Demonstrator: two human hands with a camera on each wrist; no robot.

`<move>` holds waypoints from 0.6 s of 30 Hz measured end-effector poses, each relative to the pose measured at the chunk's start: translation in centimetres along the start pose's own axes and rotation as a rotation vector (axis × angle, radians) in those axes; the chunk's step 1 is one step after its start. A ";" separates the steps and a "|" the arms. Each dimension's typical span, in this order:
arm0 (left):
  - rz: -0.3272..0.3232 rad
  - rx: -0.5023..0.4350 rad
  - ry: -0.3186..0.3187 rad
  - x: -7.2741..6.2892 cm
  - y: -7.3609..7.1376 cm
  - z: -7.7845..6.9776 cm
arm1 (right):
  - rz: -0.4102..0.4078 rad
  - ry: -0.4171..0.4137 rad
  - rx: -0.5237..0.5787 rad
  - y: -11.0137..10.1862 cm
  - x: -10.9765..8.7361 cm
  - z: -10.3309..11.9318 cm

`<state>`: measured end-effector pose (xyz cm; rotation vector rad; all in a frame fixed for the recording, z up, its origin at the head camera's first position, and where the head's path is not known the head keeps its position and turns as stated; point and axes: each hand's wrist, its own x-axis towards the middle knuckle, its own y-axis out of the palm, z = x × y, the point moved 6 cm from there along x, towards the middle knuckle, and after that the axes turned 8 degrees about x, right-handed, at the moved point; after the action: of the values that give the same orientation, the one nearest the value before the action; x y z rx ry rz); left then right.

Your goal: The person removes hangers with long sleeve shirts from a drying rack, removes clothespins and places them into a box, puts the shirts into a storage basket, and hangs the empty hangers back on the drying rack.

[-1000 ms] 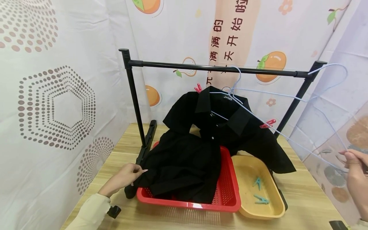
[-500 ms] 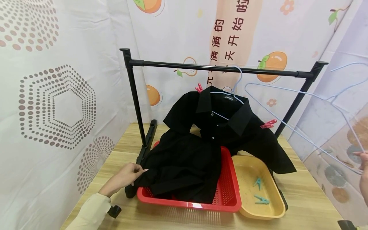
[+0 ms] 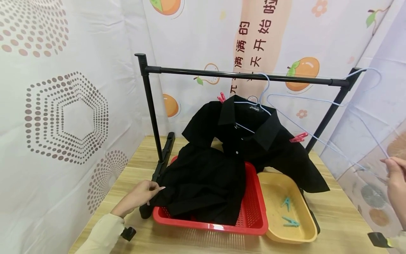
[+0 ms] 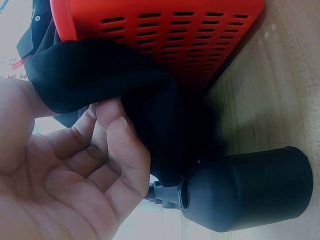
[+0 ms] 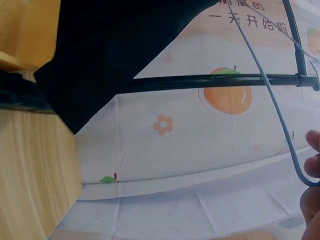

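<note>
At the left side of the red basket (image 3: 219,227), my left hand (image 3: 141,194) pinches the edge of a black garment (image 3: 206,176) heaped inside. The left wrist view has this black cloth (image 4: 100,70) hanging over the basket's side between thumb and fingers. Out to the right, my right hand (image 3: 395,183) holds a light-blue wire hanger (image 3: 327,144) by one lower corner. No garment hangs on it, and its hook points up near the rack's right post. A black collared shirt (image 3: 285,155) hangs from the rack on another blue hanger (image 3: 265,88).
The black rack's bar (image 3: 203,73) spans the wooden table (image 3: 136,151). Red pegs (image 3: 299,137) are clipped at the shirt's shoulders. Beside the basket, a yellow basin (image 3: 271,197) contains teal pegs (image 3: 290,222). Patterned curtains (image 3: 120,88) enclose the back and sides.
My right hand swings the hanger right, partly out of the head view, then brings it back left. My left hand stays at the garment's edge.
</note>
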<state>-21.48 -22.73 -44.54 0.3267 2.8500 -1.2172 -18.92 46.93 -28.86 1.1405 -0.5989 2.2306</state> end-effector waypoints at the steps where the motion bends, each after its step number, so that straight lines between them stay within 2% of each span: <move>1: 0.002 -0.004 0.002 0.0 0.0 0.0 | -0.001 0.012 0.004 0.3 0.2 0.1; 5: 0.014 -0.029 0.012 -0.1 0.1 0.1 | -0.018 0.037 -0.025 0.9 1.1 0.5; 10: 0.031 -0.054 0.001 -0.1 0.2 0.0 | 0.029 0.026 -0.096 2.1 2.0 1.3; 18: 0.034 -0.056 -0.012 -0.3 0.2 -0.4 | 0.125 0.159 -0.173 3.2 1.8 1.0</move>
<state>-21.09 -22.40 -44.36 0.3629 2.8494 -1.1276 -21.33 44.42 -27.28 0.8517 -0.7979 2.2960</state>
